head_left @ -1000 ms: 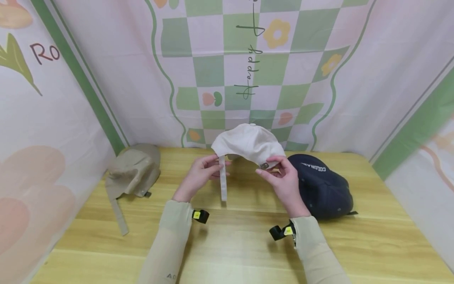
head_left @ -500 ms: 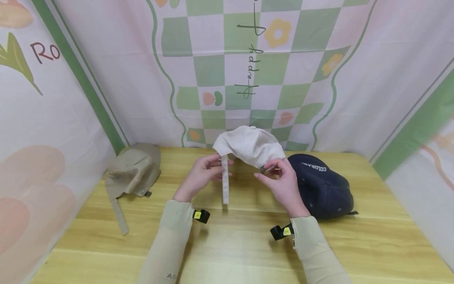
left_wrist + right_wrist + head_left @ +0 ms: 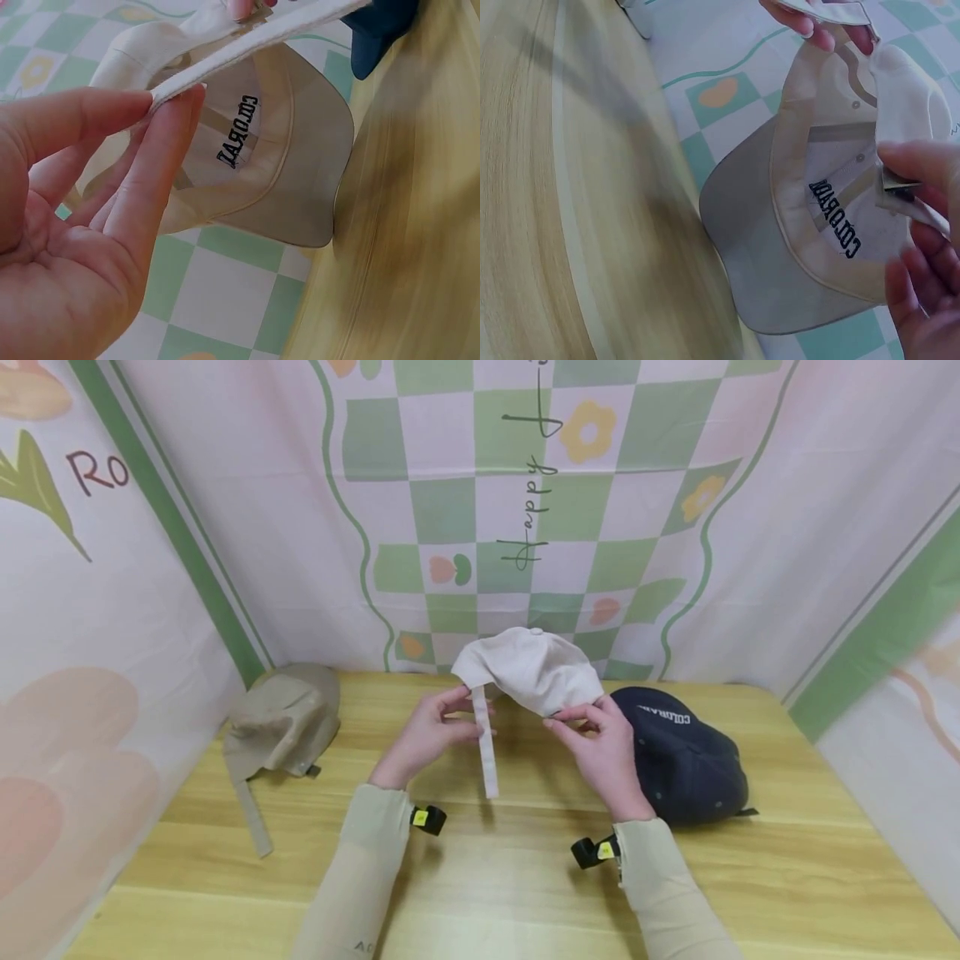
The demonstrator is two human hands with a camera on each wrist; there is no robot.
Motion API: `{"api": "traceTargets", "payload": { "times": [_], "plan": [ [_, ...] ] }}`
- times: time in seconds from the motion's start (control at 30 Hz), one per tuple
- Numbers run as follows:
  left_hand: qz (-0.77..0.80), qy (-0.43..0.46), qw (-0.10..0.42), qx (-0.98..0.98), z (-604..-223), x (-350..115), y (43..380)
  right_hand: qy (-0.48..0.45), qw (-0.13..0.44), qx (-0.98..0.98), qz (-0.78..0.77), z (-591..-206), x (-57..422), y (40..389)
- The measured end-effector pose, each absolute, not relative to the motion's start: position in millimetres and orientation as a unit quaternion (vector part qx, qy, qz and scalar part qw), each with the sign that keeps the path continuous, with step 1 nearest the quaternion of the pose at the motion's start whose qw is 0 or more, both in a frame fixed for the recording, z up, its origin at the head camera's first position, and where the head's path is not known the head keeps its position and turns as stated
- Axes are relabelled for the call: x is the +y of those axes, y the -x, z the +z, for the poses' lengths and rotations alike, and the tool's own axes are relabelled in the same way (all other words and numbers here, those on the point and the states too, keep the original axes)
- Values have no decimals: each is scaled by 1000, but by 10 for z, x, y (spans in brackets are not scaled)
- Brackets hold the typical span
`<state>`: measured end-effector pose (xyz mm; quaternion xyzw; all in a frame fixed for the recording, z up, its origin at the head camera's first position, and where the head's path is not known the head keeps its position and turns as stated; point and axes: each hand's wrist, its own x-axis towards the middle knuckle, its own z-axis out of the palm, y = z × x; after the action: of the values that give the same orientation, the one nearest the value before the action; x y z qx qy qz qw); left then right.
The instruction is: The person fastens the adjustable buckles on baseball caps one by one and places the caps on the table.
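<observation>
A cream baseball cap (image 3: 532,668) is held up over the table, its back toward me and its brim (image 3: 315,165) on the far side. My left hand (image 3: 427,735) pinches the cap's left back edge where the loose strap (image 3: 487,752) begins; the strap's free end hangs down. My right hand (image 3: 600,743) pinches the right back edge at the metal buckle (image 3: 897,181), with the thumb over it in the right wrist view. Dark stitched letters (image 3: 835,217) show inside the crown.
On the left of the wooden table (image 3: 495,885) lies a khaki cap (image 3: 281,718), its strap undone. A navy cap (image 3: 682,752) with white letters sits close beside my right hand. A printed cloth backdrop (image 3: 442,510) rises behind the table.
The right edge of the cap has turned, so the buckle is hidden in the head view. My left thumb has dropped lower, and the strap's hanging end has swung right.
</observation>
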<state>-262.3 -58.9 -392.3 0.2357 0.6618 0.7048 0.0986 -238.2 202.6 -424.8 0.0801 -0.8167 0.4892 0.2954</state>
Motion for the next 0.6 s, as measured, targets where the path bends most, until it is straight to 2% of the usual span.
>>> {"api": "traceTargets", "payload": {
  "times": [0.13,0.23,0.6],
  "plan": [
    [702,-225,99,669,-3920,-581,2613,-62,342,-822,451,-4258,2035,2385],
    [695,-230,96,674,-3929,-582,2618,-51,355,-816,452,-4242,2040,2382],
    [666,-272,90,689,-3937,-549,2613,-30,309,-797,517,-4243,2034,2418]
  ]
}}
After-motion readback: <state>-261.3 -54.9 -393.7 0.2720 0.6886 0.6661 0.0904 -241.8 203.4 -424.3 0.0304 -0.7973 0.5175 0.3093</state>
